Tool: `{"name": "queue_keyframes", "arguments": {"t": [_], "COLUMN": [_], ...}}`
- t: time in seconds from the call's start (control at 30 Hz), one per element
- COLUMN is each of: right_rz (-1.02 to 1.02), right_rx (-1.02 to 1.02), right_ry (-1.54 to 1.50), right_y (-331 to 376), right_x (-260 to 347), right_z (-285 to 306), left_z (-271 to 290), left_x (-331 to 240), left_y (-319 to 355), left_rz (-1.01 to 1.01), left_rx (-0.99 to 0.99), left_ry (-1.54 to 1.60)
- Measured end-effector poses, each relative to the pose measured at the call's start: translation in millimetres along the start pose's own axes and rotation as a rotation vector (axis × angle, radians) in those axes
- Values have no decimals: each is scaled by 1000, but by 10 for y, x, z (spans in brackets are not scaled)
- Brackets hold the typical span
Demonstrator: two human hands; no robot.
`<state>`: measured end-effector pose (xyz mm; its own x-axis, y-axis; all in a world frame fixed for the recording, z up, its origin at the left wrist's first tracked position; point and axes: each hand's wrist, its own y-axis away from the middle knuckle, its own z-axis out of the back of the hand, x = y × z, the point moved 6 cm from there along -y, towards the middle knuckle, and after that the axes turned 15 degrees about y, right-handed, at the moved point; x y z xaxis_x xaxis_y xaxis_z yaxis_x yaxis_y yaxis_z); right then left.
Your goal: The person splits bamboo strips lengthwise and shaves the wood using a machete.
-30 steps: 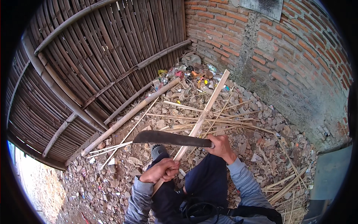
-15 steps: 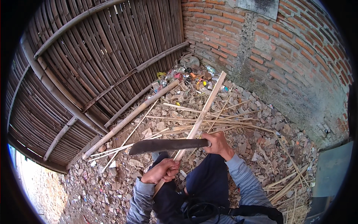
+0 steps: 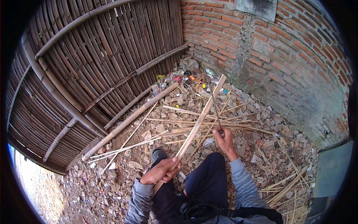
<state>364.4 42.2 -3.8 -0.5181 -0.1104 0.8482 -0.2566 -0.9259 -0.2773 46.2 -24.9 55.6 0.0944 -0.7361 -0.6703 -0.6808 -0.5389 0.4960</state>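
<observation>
My left hand (image 3: 161,171) is closed around the lower part of a long, flat bamboo strip (image 3: 197,127), which slants up and away to the right over my left leg. In my right hand (image 3: 225,142) is the handle of a machete (image 3: 216,105). Its dark blade points away from me and shows almost edge-on, just right of the strip. Whether the blade touches the strip I cannot tell. Beyond both hands, thin split bamboo strips (image 3: 175,130) lie across the ground.
A bamboo-slat wall (image 3: 108,56) rises on the left, with a bamboo pole (image 3: 130,121) lying along its foot. A brick wall (image 3: 283,63) stands at the right. Rubble (image 3: 108,190) covers the ground, with litter (image 3: 194,79) in the far corner. More strips (image 3: 285,186) lie at the right.
The machete has swung from lying crosswise over the bamboo strip to pointing away beside it. My right hand has moved slightly right. My left hand keeps its grip on the strip.
</observation>
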Motion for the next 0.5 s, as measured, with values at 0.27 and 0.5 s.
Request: {"name": "queue_keyframes", "arguments": {"t": [0.27, 0.5], "right_rz": [287, 346], "right_rx": [268, 253], "right_ry": [292, 451], "right_y": [503, 614], "right_x": [472, 768], "right_z": [-146, -314], "left_z": [30, -250], "left_x": [-55, -125], "left_y": [20, 60], "left_rz": [-535, -732], "left_rx": [-272, -613], "left_ry": [-632, -1254]}}
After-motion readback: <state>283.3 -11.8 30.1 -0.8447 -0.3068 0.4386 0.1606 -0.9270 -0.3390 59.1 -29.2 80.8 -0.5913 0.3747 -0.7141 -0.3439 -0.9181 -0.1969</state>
